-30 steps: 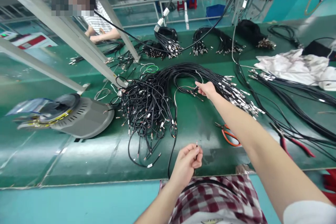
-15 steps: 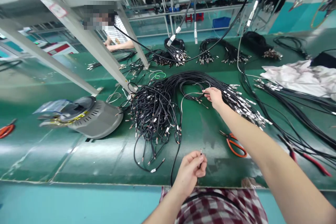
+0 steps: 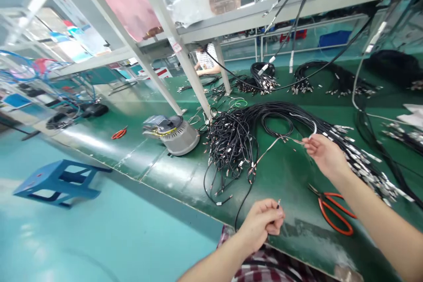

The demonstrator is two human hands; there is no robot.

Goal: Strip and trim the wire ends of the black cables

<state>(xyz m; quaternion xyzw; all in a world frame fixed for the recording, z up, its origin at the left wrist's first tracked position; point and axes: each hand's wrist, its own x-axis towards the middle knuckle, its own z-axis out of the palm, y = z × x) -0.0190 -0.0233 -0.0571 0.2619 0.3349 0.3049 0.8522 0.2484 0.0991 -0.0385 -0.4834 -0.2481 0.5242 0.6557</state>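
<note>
My left hand (image 3: 264,222) is closed around a black cable near the front edge of the bench, and the cable's stripped end (image 3: 279,202) pokes up above the fingers. Farther forward and to the right, my right hand (image 3: 325,156) pinches a thin pale strand (image 3: 269,146) that runs leftward across the cables. Its exact kind is unclear. Between and beyond my hands lies a large bundle of black cables (image 3: 228,139), with loose ends on the left and white connectors (image 3: 358,152) on the right. Orange-handled scissors (image 3: 321,197) rest below my right hand.
A grey rounded device (image 3: 183,142) stands on the green bench (image 3: 172,176), left of the bundle. Shelf posts (image 3: 188,70) rise behind it. Cables with white connectors hang from the shelf (image 3: 244,26). A co-worker (image 3: 207,59) sits beyond. A blue stool (image 3: 62,180) is on the floor.
The view has swung left, bringing the stool and upper shelf into sight. My right hand has drawn the pale strand somewhat nearer and straighter. My left hand keeps its cable.
</note>
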